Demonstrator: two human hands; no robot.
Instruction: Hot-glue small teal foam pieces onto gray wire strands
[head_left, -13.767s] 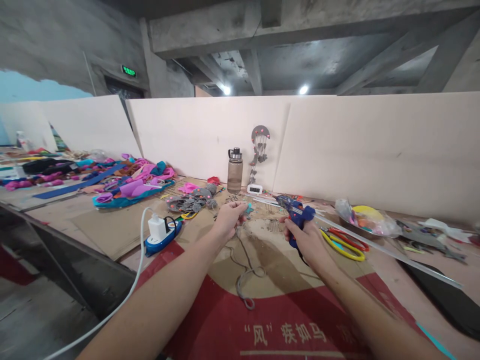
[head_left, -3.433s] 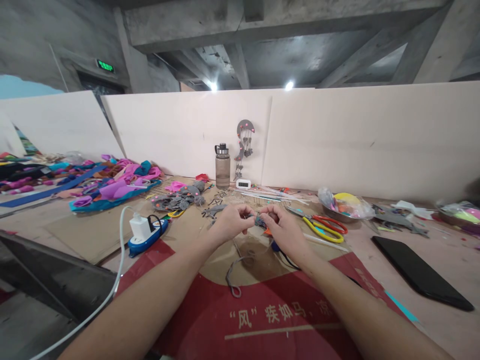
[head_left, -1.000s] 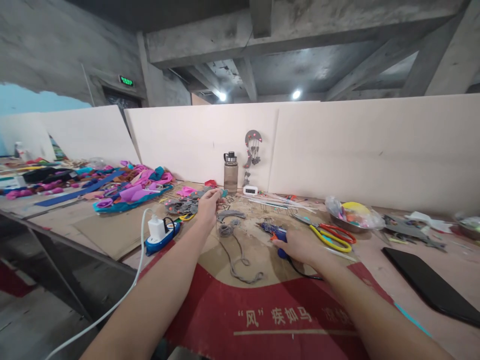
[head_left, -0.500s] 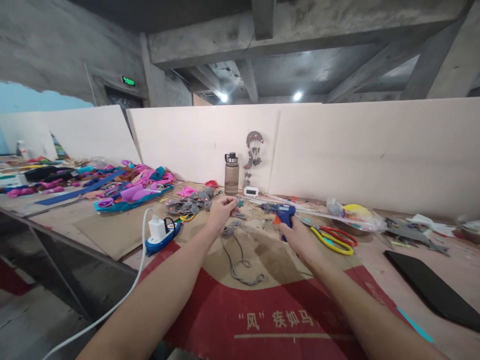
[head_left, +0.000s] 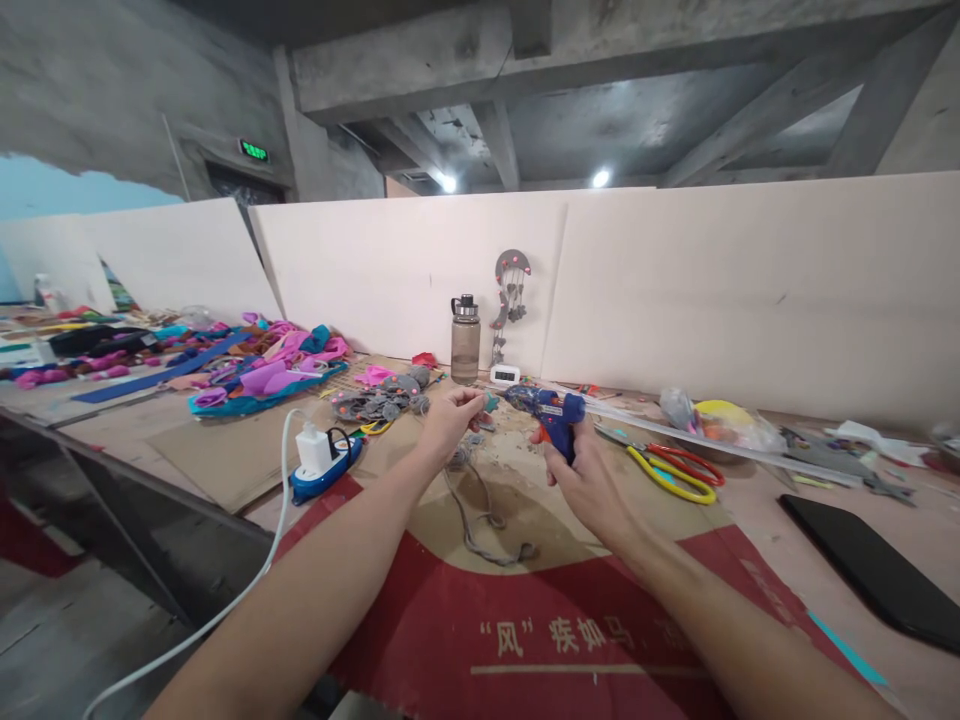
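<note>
My right hand point(head_left: 581, 478) is wrapped round the grip of a blue hot glue gun point(head_left: 549, 412), held up above the table with its nozzle pointing left. My left hand point(head_left: 448, 418) is raised beside it, fingers pinched on a small teal-and-grey felt piece point(head_left: 488, 403) close to the nozzle. A grey cord point(head_left: 480, 515) trails from under my left hand down across the cardboard in loose loops.
Yellow and red scissors point(head_left: 679, 473) lie right of the glue gun. A blue power strip with a white charger point(head_left: 322, 462) sits left. Water bottle point(head_left: 465, 341), small clock point(head_left: 507, 375), grey felt pieces point(head_left: 379, 403), a bowl of scraps point(head_left: 724, 423) and a black tablet point(head_left: 874, 570) surround them.
My right hand picked the glue gun off the table and raised it towards my left hand, which has come in from the far left with the felt piece.
</note>
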